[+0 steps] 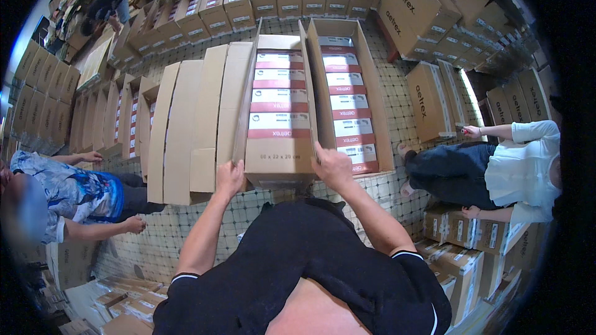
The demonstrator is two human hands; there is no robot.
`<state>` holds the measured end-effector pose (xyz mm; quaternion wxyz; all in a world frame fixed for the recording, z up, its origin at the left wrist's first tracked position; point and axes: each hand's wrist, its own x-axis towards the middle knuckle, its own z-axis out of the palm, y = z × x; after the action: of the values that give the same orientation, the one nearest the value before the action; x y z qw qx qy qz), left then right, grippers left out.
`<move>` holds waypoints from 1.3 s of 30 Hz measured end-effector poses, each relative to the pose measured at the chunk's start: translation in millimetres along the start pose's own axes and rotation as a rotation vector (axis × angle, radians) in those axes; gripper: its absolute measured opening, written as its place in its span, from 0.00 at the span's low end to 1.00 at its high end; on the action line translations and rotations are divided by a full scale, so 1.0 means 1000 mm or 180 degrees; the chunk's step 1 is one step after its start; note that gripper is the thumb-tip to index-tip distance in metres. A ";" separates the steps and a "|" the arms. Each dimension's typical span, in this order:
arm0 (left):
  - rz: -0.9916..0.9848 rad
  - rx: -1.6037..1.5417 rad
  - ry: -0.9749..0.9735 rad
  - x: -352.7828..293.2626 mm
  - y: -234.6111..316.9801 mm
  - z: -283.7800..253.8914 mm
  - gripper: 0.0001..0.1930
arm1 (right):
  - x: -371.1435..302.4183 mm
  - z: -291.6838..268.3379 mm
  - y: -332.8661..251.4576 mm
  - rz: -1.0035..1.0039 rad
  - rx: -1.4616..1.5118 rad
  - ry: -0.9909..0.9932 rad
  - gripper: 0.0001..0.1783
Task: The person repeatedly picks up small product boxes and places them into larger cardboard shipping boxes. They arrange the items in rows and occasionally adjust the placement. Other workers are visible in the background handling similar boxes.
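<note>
Directly before me stands an open carton [279, 170] of red-and-white boxes [278, 123]; my left hand [231, 177] and right hand [333, 166], fingers closed, grip its 2 side flaps [310, 99], 1 each.

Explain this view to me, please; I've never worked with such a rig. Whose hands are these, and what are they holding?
There is no machine: these are a person's bare hands. The single picture comes from the left of two wide fisheye cameras on their head, looking down, so edges bend.

The left hand and right hand are at the near corners of a long, open brown cardboard carton filled with red-and-white boxes. How firmly they grip is hard to tell.

Right of it stands another open brown carton, similarly filled; left, brown cartons with covered tops. Around them is beige tiled floor.
</note>
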<state>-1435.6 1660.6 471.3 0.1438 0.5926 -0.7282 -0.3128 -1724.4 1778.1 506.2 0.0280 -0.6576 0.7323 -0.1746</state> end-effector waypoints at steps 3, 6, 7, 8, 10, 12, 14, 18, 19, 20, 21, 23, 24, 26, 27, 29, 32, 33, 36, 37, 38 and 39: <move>0.0213 0.0633 0.0300 0.036 0.034 -0.037 0.24 | 0.047 -0.027 0.008 -0.0260 0.0224 0.0927 0.20; 0.0540 0.1338 0.0474 0.095 0.082 -0.072 0.25 | 0.120 -0.055 0.029 -0.0645 0.0015 0.1638 0.16; 0.0633 0.1441 0.0424 0.114 0.097 -0.084 0.26 | 0.148 -0.062 0.033 -0.0775 0.0224 0.1942 0.14; 0.0733 0.1532 0.0405 0.131 0.112 -0.093 0.27 | 0.164 -0.068 0.037 -0.0609 0.0025 0.1880 0.13; 0.0951 0.1509 0.0523 0.153 0.135 -0.104 0.27 | 0.197 -0.079 0.043 -0.0459 -0.0119 0.1635 0.14; 0.1106 0.1545 0.0644 0.167 0.149 -0.111 0.27 | 0.216 -0.085 0.048 -0.0367 -0.0147 0.1543 0.16; 0.1120 0.1541 0.0647 0.177 0.157 -0.115 0.26 | 0.230 -0.088 0.051 -0.0264 -0.0165 0.1467 0.20; 0.1030 0.1434 0.0522 0.190 0.161 -0.120 0.26 | 0.244 -0.084 0.053 -0.0391 -0.0180 0.1650 0.15; 0.1033 0.1429 0.0517 0.190 0.161 -0.121 0.26 | 0.245 -0.083 0.054 -0.0391 -0.0174 0.1660 0.15; 0.1029 0.1436 0.0506 0.191 0.161 -0.121 0.26 | 0.246 -0.082 0.055 -0.0389 -0.0164 0.1662 0.15; 0.0992 0.1414 0.0486 0.191 0.160 -0.121 0.25 | 0.246 -0.081 0.055 -0.0373 -0.0152 0.1639 0.15; 0.0951 0.1406 0.0494 0.190 0.158 -0.120 0.25 | 0.245 -0.079 0.054 -0.0358 -0.0139 0.1651 0.15; 0.0977 0.1411 0.0505 0.189 0.157 -0.119 0.25 | 0.243 -0.080 0.054 -0.0322 -0.0128 0.1611 0.15; 0.1083 0.1443 0.0591 0.188 0.155 -0.118 0.25 | 0.241 -0.081 0.051 -0.0325 -0.0136 0.1650 0.16; 0.1055 0.1406 0.0572 0.186 0.154 -0.117 0.25 | 0.239 -0.082 0.049 -0.0265 -0.0174 0.1508 0.18; 0.1028 0.1356 0.0532 0.184 0.152 -0.117 0.25 | 0.237 -0.084 0.045 -0.0176 -0.0274 0.1296 0.23; 0.1049 0.1310 0.0505 0.180 0.148 -0.117 0.24 | 0.232 -0.084 0.038 -0.0139 -0.0231 0.1234 0.22; 0.1053 0.1296 0.0505 0.178 0.144 -0.116 0.24 | 0.229 -0.083 0.035 -0.0219 -0.0211 0.1275 0.21; 0.1060 0.1248 0.0465 0.163 0.124 -0.109 0.24 | 0.210 -0.074 0.025 -0.0282 -0.0207 0.1245 0.17; 0.1080 0.1209 0.0456 0.155 0.112 -0.104 0.23 | 0.199 -0.068 0.020 -0.0263 -0.0228 0.1171 0.16; 0.1161 0.1141 0.0500 0.145 0.097 -0.098 0.23 | 0.186 -0.060 0.015 -0.0334 -0.0236 0.1212 0.14; 0.1059 0.1220 0.0369 0.133 0.078 -0.089 0.23 | 0.168 -0.050 0.009 -0.0295 -0.0365 0.1025 0.14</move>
<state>-1478.8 1516.3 566.6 0.1199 0.4980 -0.8522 -0.1067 -1768.9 1626.1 582.2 -0.1352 -0.6548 0.7050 -0.2367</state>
